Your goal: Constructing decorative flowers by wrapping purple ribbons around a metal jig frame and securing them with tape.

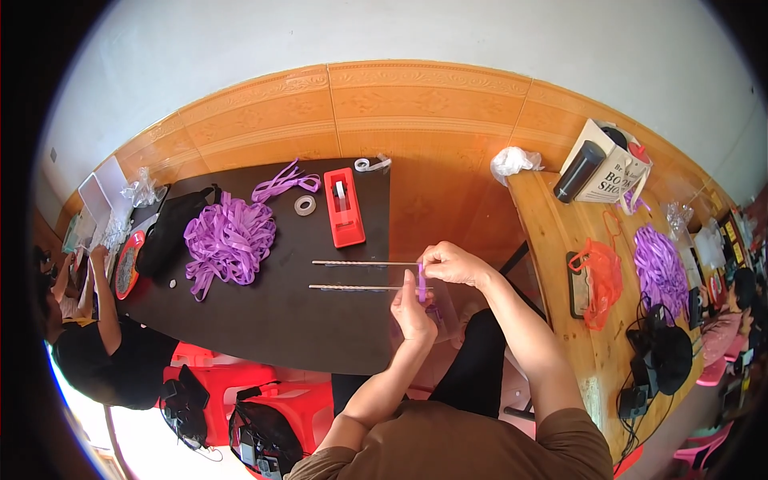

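Short purple ribbon strip [422, 282] is standing upright, long axis 12-to-6, with the left hand [412, 310] pinching its bottom and the right hand [450, 264] pinching its top, over the black table's [264, 308] edge, two sticks [364, 274] lying at 9 o'clock.

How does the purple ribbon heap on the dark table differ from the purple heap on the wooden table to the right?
The ribbon heap on the dark table lies spread out and loose, loops trailing toward the table's edge; the heap on the wooden table is bunched into a tighter, taller mound. The first sits beside a black bag; the second lies next to an orange plastic bag. The first shows lighter in the picture. Both are purple ribbon strips, untouched by either hand.
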Demonstrator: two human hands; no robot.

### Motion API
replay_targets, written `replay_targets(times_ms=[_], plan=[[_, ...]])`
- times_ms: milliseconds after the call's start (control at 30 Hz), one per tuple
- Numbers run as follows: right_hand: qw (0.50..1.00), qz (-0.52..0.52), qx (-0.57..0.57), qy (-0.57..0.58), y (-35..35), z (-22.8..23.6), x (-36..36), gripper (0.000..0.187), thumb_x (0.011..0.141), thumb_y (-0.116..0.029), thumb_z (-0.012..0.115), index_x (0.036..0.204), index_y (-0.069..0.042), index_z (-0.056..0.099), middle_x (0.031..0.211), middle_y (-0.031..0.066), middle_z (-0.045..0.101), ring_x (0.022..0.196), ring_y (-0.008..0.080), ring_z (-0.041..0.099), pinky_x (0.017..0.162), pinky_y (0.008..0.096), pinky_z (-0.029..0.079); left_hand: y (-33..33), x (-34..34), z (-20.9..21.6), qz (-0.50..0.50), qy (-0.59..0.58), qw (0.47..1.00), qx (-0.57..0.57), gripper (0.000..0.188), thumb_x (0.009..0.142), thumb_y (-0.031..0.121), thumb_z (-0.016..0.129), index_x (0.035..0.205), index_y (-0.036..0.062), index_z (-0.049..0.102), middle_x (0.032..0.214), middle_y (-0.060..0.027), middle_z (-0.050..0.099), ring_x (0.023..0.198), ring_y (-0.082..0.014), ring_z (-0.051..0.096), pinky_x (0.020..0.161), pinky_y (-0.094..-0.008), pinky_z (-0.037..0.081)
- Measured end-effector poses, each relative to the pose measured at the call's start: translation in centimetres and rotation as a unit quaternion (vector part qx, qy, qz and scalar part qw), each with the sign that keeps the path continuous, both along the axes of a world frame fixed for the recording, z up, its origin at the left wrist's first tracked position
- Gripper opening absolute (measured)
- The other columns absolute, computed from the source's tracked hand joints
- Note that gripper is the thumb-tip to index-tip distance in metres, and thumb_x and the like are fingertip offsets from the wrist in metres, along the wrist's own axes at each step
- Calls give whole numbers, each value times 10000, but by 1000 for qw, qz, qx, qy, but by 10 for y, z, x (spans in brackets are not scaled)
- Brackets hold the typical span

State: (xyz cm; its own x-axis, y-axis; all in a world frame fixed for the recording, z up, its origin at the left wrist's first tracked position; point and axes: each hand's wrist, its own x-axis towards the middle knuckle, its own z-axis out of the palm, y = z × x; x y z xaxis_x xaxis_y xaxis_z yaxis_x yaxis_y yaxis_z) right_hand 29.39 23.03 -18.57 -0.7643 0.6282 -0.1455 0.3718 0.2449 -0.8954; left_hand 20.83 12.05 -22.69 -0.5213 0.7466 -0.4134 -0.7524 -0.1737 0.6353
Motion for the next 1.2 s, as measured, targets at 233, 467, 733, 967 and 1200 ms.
replay_targets(times_ms=[233,467,733,967,1200], plan=[[999,-5,23,25,2,-5,2,239,763,-165,662,624,11,579,809,85,590,753,122,502,664,284,396,15,5,-11,25,24,999,38,239,843,126,630,638,87,514,563,-10,531,427,-92,468,412,-216,376],[989,-143,1,29,-17,5,1,527,841,-462,616,600,6,613,472,42,487,473,117,453,491,293,369,15,3,-10,12,34,999,17,178,842,87,596,677,60,535,581,-30,552,416,-97,459,411,-223,387],[961,-260,-9,95,-26,-19,5,552,855,-497,586,615,-4,650,501,27,531,541,88,491,564,280,402,15,4,-13,13,22,999,23,170,848,86,598,692,60,535,575,-24,536,416,-95,450,411,-220,383],[919,-251,-239,189,-39,-25,18,477,846,-461,622,769,7,672,794,58,626,824,116,533,823,304,375,12,2,-11,5,25,999,26,221,861,131,607,667,75,517,565,-23,529,428,-96,462,419,-220,382],[901,-208,-292,246,-47,-37,20,366,888,-363,585,970,-10,640,944,73,636,913,157,567,802,323,431,8,-2,0,0,-22,1000,13,279,854,227,646,654,91,508,553,-25,532,438,-118,484,429,-237,391]])
